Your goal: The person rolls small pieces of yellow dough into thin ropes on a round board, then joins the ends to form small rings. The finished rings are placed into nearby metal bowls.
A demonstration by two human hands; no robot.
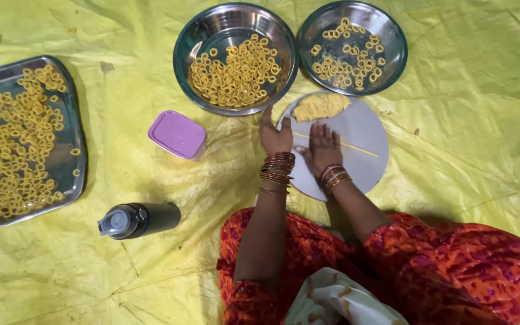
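Yellow dough rings [236, 72] already fill two bowls and a tray [67, 180] beyond my round board [362, 129]. My right hand [322, 147] lies flat, rolling a thin strand [356, 148]; my left hand [275, 135] rests open at the board's edge, and I judge the dough lump [320, 106] is still to be shaped.

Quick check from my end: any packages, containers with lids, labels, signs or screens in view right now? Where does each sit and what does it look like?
Lidded box: on the yellow sheet, left of the left hand; small, rounded-square, clear body with pink-purple lid.
Bottle: lying on its side below the box; dark cylinder, clear-grey cap pointing left.
No labels, signs or screens visible.
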